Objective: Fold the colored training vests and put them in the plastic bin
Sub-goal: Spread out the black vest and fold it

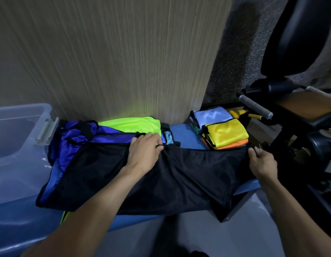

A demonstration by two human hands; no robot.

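Surroundings: a wood-grain panel (114, 58) rises behind the blue bench (187, 138); black gym equipment (290, 52) with a grey-gripped handle (254, 106) crowds the right side.
Plastic bin: the clear plastic bin (18, 130) sits at the left end, just beside the loose vests.
Folded pile: yellow vest (226, 133) on top of an orange vest (233, 144), a light blue vest (213, 115) behind them.
Unfolded heap: royal blue vest (74, 138) and neon green vest (131, 125) lie bunched under the black one's far edge.
Black vest: the black vest (170, 175) is spread across the bench, its right end hanging off the front edge.
Left hand: the left hand (144, 151) lies on the vest's far edge, fingers curled over the hem.
Right hand: the right hand (263, 162) pinches the vest's right corner.
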